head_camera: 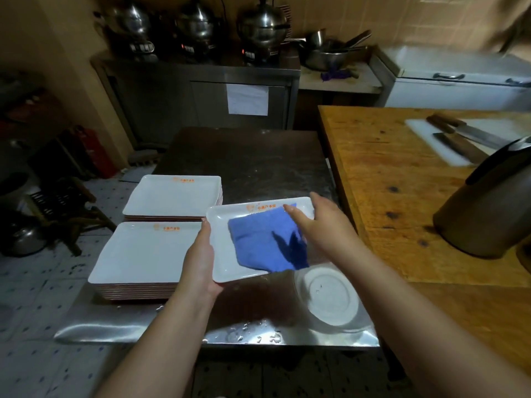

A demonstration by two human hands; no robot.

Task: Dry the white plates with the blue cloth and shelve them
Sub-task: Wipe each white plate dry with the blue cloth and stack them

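Head view: the left hand (201, 259) grips a white rectangular plate (221, 248) above the steel surface (244, 156). The right hand (319, 225), fingers spread, presses a blue cloth (258, 242) into it.

A blue cloth (265, 241) lies on a white plate (222, 254) with orange lettering. The table (402, 179) on the right is yellow-brown wood; the floor (37, 285) is pale with blue dots.
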